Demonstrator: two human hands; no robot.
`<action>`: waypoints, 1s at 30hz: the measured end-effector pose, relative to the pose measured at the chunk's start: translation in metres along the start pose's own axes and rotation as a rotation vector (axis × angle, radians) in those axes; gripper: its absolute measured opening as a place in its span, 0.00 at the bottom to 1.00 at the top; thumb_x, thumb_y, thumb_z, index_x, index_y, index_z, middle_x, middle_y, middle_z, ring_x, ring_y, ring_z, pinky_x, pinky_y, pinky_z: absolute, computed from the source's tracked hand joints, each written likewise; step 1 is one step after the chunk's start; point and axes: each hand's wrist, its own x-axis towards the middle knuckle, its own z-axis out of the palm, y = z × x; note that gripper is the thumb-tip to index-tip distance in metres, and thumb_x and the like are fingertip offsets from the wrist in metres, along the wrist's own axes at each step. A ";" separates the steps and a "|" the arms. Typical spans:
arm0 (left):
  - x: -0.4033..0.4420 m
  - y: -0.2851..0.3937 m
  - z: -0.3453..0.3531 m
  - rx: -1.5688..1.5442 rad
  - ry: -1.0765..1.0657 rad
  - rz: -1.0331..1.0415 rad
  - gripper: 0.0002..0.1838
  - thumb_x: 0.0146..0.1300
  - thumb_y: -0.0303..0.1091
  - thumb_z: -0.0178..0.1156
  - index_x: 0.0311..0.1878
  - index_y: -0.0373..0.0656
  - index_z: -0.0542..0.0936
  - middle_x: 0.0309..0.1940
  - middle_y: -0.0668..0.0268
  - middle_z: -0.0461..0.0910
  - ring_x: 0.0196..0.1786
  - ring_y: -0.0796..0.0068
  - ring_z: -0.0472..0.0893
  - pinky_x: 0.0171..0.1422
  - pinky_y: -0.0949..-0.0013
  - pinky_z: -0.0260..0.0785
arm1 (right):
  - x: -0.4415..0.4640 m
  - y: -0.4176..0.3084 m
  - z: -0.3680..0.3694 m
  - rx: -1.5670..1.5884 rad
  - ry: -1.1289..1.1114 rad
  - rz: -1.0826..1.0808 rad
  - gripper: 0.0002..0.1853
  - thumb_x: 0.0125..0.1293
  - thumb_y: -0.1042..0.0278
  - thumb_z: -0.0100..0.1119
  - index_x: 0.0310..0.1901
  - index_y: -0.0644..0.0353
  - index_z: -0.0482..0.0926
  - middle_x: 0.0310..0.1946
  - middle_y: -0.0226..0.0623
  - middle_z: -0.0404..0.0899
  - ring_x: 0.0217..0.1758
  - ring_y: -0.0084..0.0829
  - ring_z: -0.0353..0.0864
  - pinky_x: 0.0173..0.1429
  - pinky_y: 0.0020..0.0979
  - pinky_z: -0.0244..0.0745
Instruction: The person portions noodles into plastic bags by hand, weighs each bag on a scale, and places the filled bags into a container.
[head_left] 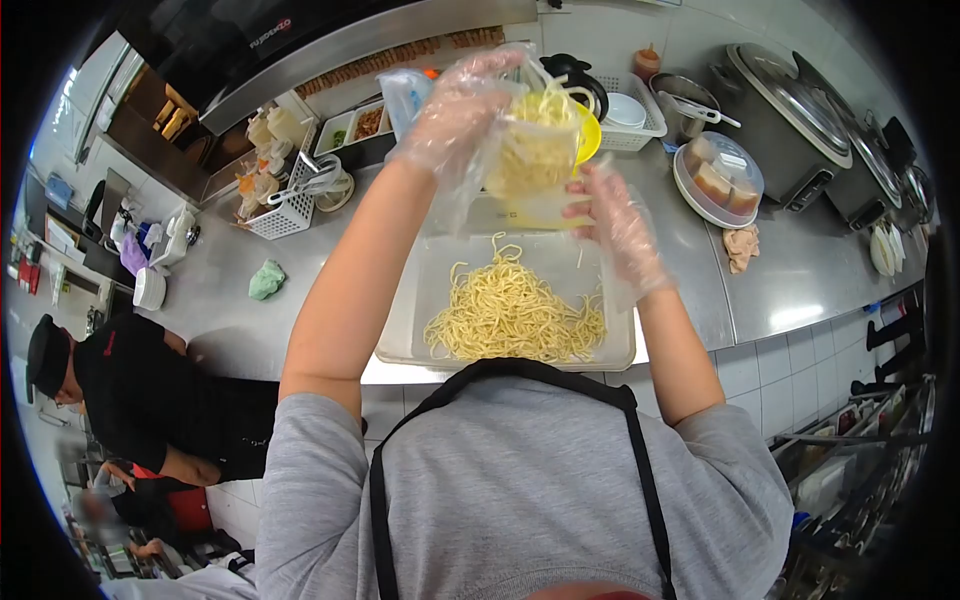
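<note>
My left hand (462, 112), in a clear plastic glove, is closed on a clear plastic bag (535, 150) with noodles inside, raised above the far edge of a tray. My right hand (618, 215), also gloved, is just right of the bag with its fingers apart. Some noodles show at the top of the bag, beside a yellow round item (588, 135). Below, a heap of loose noodles (515, 310) lies in the shallow rectangular tray (400, 335), near the counter's front edge.
A green cloth (267, 280) and a white basket of bottles (285, 212) are at left. Rightward are a covered round container (718, 178), a beige cloth (741, 248) and large cookers (785, 120). A person in black (130, 390) stands at far left.
</note>
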 end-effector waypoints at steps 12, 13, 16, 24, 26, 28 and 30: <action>-0.134 -0.082 -0.035 -0.425 0.062 -0.255 0.30 0.48 0.20 0.53 0.60 0.39 0.69 0.59 0.65 0.68 0.51 0.79 0.74 0.56 0.76 0.65 | 0.002 0.062 0.032 -0.391 -0.443 0.124 0.21 0.60 0.65 0.61 0.53 0.61 0.69 0.44 0.31 0.73 0.46 0.21 0.71 0.49 0.28 0.70; -0.144 -0.090 -0.034 -0.494 0.095 -0.297 0.30 0.49 0.19 0.52 0.60 0.39 0.69 0.60 0.65 0.68 0.52 0.78 0.73 0.57 0.74 0.65 | 0.002 0.062 0.034 -0.398 -0.507 0.213 0.21 0.57 0.70 0.63 0.52 0.62 0.69 0.43 0.30 0.73 0.45 0.21 0.72 0.49 0.28 0.70; -0.161 -0.099 -0.040 -0.466 0.104 -0.288 0.30 0.50 0.19 0.52 0.61 0.38 0.67 0.60 0.63 0.67 0.56 0.74 0.71 0.59 0.72 0.64 | 0.001 0.041 0.049 -0.274 -0.461 0.171 0.19 0.58 0.65 0.61 0.49 0.63 0.73 0.37 0.33 0.76 0.42 0.24 0.74 0.51 0.27 0.70; -0.178 -0.065 -0.049 -0.273 0.109 -0.458 0.31 0.49 0.21 0.51 0.62 0.44 0.68 0.60 0.67 0.67 0.49 0.80 0.74 0.46 0.78 0.69 | 0.006 -0.039 0.105 -0.820 -0.600 -0.239 0.20 0.63 0.54 0.54 0.51 0.59 0.74 0.45 0.40 0.75 0.50 0.35 0.75 0.56 0.34 0.68; -0.179 -0.065 -0.053 -0.313 0.081 -0.352 0.32 0.50 0.24 0.55 0.63 0.42 0.65 0.61 0.66 0.66 0.41 0.82 0.75 0.38 0.79 0.69 | 0.012 -0.038 0.104 -0.842 -0.582 -0.309 0.25 0.63 0.46 0.51 0.50 0.60 0.74 0.46 0.44 0.75 0.50 0.41 0.75 0.57 0.37 0.67; -0.180 -0.068 -0.057 -0.322 0.088 -0.327 0.32 0.50 0.23 0.54 0.63 0.43 0.66 0.61 0.67 0.67 0.38 0.84 0.75 0.37 0.80 0.68 | 0.022 -0.020 0.093 -0.901 -0.545 -0.432 0.25 0.63 0.45 0.50 0.48 0.60 0.76 0.47 0.43 0.74 0.51 0.39 0.74 0.59 0.36 0.65; -0.183 -0.069 -0.059 -0.329 0.096 -0.309 0.31 0.49 0.23 0.53 0.62 0.44 0.67 0.60 0.67 0.68 0.36 0.87 0.74 0.36 0.81 0.67 | 0.021 0.003 0.086 -0.917 -0.551 -0.461 0.23 0.64 0.46 0.49 0.47 0.59 0.77 0.47 0.43 0.75 0.51 0.39 0.74 0.59 0.36 0.65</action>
